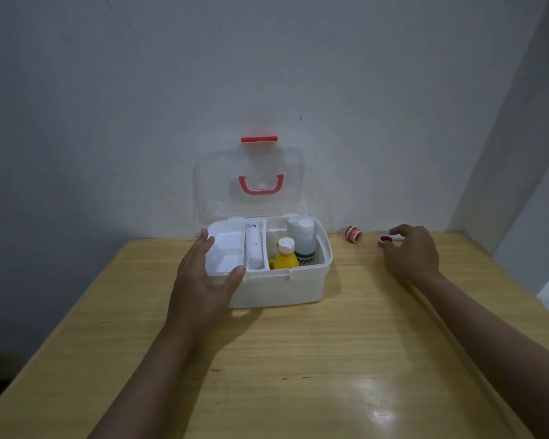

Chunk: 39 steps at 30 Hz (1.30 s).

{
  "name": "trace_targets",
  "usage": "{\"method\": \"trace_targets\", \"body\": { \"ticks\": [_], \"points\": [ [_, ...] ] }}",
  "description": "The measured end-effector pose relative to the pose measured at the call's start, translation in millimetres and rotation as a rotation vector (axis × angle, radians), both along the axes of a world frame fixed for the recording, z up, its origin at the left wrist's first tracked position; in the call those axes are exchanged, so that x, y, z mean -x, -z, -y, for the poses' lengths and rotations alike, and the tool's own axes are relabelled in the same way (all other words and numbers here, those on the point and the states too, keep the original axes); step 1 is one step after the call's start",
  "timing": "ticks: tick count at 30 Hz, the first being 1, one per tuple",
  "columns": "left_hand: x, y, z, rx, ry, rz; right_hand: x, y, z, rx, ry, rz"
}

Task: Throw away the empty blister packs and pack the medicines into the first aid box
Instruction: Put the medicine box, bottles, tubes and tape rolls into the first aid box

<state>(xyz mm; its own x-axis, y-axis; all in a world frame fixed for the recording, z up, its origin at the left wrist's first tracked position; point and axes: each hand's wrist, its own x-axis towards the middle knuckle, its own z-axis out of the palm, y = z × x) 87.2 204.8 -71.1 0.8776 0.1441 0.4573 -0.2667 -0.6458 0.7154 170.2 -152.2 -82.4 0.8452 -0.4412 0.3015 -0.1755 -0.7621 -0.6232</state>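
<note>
first aid box [279, 286] — smooth white plastic, rectangular

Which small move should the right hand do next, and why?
Probably pinch the small red-capped container firmly with the right hand and lift it. The fingers curve over it on the table, though a grip is not clear, and the left hand rests on the open first aid box.

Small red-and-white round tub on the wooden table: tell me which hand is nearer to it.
Right. The right hand is just right of the tub, not touching it; the left hand rests on the left end of the white plastic first aid box, which stands between them.
</note>
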Motion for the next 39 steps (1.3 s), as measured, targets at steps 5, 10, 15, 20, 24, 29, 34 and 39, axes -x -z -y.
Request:
{"method": "trace_targets", "body": {
  "ticks": [5, 10, 15, 20, 24, 29, 34, 39],
  "points": [
    [-2.3, 3.3, 4.1, 0.036, -0.031, 0.050, -15.8, 18.8, 0.0, 0.007, -0.114, -0.020],
    [-3.5, 5.1, 3.2, 0.032, -0.023, 0.064, -28.0, 15.8, -22.5, 0.027, -0.196, -0.024],
    [-3.6, 4.3, 4.1, 0.036, -0.013, 0.079, -40.3, 14.2, -33.0, 0.138, -0.187, -0.119],
    [-4.1, 4.3, 4.9, 0.037, -0.019, 0.092, -49.3, 13.6, -41.2, 0.236, -0.125, -0.096],
    [-4.2, 4.1, 3.6, 0.024, -0.011, 0.119, -52.6, 10.4, -51.4, 0.131, -0.146, -0.020],
    [-7.3, 7.7, 2.0, 0.014, -0.031, 0.138, -52.7, 8.8, -53.3, 0.216, -0.226, -0.065],
    [-7.4, 7.8, 2.9, 0.009, -0.033, 0.149, -52.2, 3.5, -49.4, 0.178, -0.267, -0.118],
    [-4.6, 4.8, 4.9, 0.019, -0.025, 0.144, -37.0, 0.7, -44.5, 0.195, -0.330, -0.089]
  ]
}}
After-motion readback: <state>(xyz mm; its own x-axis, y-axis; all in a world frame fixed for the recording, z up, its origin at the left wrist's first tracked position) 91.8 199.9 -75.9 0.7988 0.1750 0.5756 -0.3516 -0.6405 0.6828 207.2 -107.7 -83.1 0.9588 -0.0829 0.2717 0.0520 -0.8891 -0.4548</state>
